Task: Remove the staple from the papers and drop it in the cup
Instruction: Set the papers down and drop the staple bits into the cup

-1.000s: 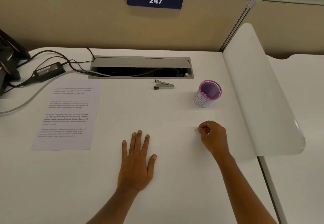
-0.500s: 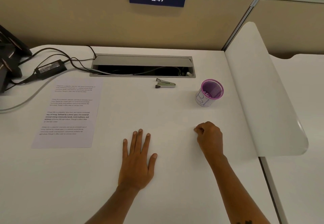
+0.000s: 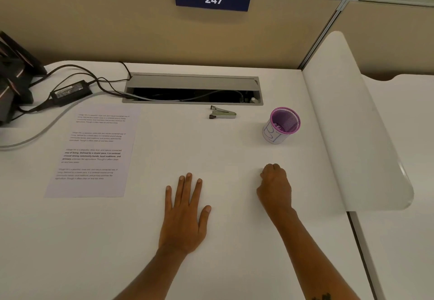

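Observation:
My right hand (image 3: 275,185) rests on the white desk (image 3: 223,149), a hand's length in front of the purple mesh cup (image 3: 283,123). Its fingers are curled tight with the tips tucked under, closed over the staple, which is hidden inside them. My left hand (image 3: 185,212) lies flat on the desk, palm down with fingers straight, holding nothing. The printed papers (image 3: 94,151) lie flat at the left, well away from both hands. A metal staple remover (image 3: 222,113) sits near the back of the desk, left of the cup.
A grey cable slot (image 3: 192,81) runs along the back of the desk. A power brick (image 3: 70,91), cables and a dark device (image 3: 14,79) fill the back left corner. A white curved divider (image 3: 357,121) borders the desk on the right.
A tiny pale speck lay on the desk at my right fingertips a second ago. The fingers have curled over it into a fist. My left hand has stayed flat.

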`<state>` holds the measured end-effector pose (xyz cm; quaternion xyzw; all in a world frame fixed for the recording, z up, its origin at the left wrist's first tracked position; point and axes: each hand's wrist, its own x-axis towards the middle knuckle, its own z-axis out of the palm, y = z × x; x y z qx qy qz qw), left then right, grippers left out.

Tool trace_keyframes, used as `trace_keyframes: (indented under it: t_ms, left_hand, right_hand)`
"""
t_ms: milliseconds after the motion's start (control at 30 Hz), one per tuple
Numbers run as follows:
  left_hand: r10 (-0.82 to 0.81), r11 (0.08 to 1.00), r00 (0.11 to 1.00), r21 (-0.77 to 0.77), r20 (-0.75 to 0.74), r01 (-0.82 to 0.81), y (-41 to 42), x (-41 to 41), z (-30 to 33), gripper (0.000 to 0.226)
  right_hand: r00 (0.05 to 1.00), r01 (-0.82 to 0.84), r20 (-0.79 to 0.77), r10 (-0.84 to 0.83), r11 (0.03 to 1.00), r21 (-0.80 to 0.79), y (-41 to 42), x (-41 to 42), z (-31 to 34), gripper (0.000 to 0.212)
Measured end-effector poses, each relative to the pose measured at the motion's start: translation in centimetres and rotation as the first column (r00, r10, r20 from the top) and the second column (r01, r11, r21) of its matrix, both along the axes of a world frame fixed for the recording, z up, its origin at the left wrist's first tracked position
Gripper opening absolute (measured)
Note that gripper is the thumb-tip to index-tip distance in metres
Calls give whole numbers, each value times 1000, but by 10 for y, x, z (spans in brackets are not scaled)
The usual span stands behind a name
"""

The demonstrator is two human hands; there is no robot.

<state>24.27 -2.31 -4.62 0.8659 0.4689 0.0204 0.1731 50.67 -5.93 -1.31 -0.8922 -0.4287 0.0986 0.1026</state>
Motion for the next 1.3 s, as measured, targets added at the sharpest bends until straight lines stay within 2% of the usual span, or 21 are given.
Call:
trace_keyframes:
  t_ms: [133, 267, 400, 500, 733, 933, 1167, 1300]
  left_hand:
    - [2, 1000, 1000, 0, -10, -2, 0, 0, 0, 72]
    - [-1, 1000, 1000, 3, -19, 1, 0, 0, 0, 72]
    - [-3, 1000, 1000, 1, -29, 3, 0, 0, -1, 73]
    - [-3, 1000, 1000, 4, -28, 3, 0, 0, 0, 72]
    - [-3, 1000, 1000, 9, -21, 3, 0, 0, 1, 72]
    - [-5, 1000, 1000, 16, -28, 5, 1, 0, -1, 72]
    - [-6, 1000, 1000, 15, -20, 6, 1, 0, 0, 72]
    - [-2, 1000, 1000, 7, -9, 2, 1, 0, 0, 72]
  right_hand:
    - [995, -22, -92, 23, 1000, 13, 1, 10, 6, 21]
    - [966, 134, -231, -121, 990, 46, 18, 34, 39, 25]
    - [974, 151, -198, -112, 968, 199, 45, 63, 89, 11]
    - [980, 149, -168, -105, 950, 275, 68, 85, 113, 11]
    - [993, 95, -89, -75, 967, 235, 100, 115, 108, 11]
    - [999, 44, -21, -40, 952, 302, 96, 123, 102, 13]
    - [999, 47, -45, -31, 899, 435, 83, 117, 105, 13]
    - [985, 98, -172, -16, 870, 482, 56, 87, 96, 7]
